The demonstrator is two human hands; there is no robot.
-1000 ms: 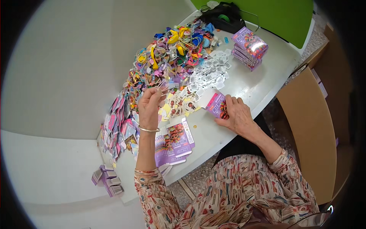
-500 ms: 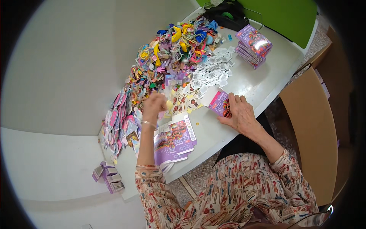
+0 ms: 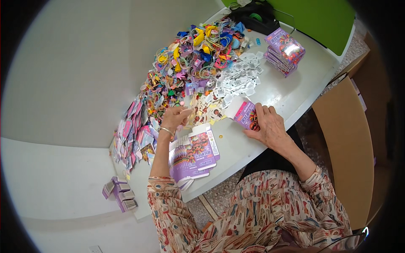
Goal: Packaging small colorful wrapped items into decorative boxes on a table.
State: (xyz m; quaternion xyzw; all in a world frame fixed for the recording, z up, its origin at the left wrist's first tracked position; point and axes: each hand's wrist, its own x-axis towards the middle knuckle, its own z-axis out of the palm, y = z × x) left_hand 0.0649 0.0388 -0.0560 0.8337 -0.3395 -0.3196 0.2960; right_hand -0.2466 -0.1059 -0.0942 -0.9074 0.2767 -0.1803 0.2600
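My right hand (image 3: 272, 127) grips a small purple printed box (image 3: 246, 119) whose white end flap stands open toward the left. The fingers lie over its right side, with the thumb along the lower edge. My left hand (image 3: 174, 119) hovers by the near edge of the trinket pile (image 3: 198, 55), its fingertips pinched together; what they hold, if anything, is too small to make out. Just below that hand lies a fanned stack of flat purple cartons (image 3: 197, 156). Between both hands are character stickers (image 3: 211, 114) on the table.
White printed tags (image 3: 240, 76) form a heap beyond the box. Filled purple boxes (image 3: 286, 48) are stacked at the far right. Colourful packets (image 3: 128, 130) pile up at the left, near purple card bundles (image 3: 121, 194). A large cardboard carton (image 3: 344, 147) stands right of the table (image 3: 236, 152).
My left hand has shifted slightly right at the pile's edge, its pinched fingers now turned toward the box. The right hand keeps its grip on the box.
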